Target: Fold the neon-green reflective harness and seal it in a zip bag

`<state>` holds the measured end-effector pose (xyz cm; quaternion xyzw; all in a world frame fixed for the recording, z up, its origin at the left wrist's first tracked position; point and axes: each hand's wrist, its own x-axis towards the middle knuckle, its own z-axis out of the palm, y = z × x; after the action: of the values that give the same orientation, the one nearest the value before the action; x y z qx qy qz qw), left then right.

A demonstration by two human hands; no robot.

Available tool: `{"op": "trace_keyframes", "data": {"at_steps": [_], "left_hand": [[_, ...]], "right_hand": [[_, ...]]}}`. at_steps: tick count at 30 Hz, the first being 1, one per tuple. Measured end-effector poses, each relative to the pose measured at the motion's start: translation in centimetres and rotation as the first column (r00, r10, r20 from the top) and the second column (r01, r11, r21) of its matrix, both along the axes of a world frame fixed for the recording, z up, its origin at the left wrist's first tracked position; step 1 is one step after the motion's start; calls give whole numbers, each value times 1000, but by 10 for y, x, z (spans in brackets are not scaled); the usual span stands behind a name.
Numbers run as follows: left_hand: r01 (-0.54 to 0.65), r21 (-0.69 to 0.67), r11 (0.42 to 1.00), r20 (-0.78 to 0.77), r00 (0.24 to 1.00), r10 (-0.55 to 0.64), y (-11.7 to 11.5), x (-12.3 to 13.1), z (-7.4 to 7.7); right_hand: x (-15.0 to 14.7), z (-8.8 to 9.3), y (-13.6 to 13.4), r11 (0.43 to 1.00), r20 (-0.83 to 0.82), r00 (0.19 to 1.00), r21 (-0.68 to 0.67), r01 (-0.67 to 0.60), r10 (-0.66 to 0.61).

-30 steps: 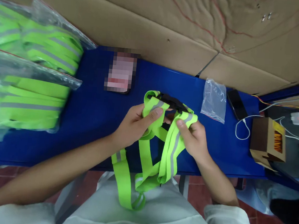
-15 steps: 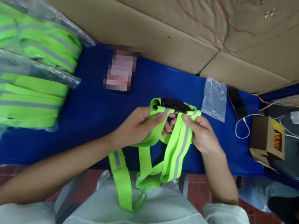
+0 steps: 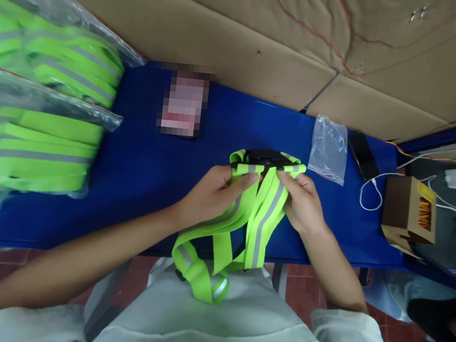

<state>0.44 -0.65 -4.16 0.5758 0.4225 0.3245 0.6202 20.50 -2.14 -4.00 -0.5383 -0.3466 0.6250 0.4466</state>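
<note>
A neon-green reflective strap vest [image 3: 261, 217] with grey stripes and a black buckle at its top hangs between both my hands over the near edge of the blue table [image 3: 143, 168]. My left hand [image 3: 213, 194] pinches the left strap just below the buckle, thumb on top. My right hand [image 3: 301, 202] grips the right strap beside it. The lower loops drape down onto my lap.
Stacked bags of packed green vests [image 3: 43, 121] fill the table's left end. An empty clear plastic bag [image 3: 329, 148] lies right of the buckle, then a black phone [image 3: 362, 154] with a white cable and a small cardboard box [image 3: 409, 215]. Cardboard sheets [image 3: 266, 29] back the table.
Both hands have drawn the two straps closer together and pulled the vest up, so the hanging loops rose higher on my lap. The buckle now lies flatter on the table.
</note>
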Motion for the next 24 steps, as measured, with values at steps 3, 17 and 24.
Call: {"op": "trace_keyframes", "data": {"at_steps": [3,17,24], "left_hand": [[-58,79,995,-69,996,64,-2,0,-2],[25,-18,1000,78,997,-24,8,-6,8],[117,39,992,88,989,-120,-3,0,8]], "right_hand": [[-3,-1,-1,997,-37,997,-24,-68,67],[5,-4,-8,945,37,947,60,-321,320],[2,-7,-9,878,269,904,261,-402,333]]}}
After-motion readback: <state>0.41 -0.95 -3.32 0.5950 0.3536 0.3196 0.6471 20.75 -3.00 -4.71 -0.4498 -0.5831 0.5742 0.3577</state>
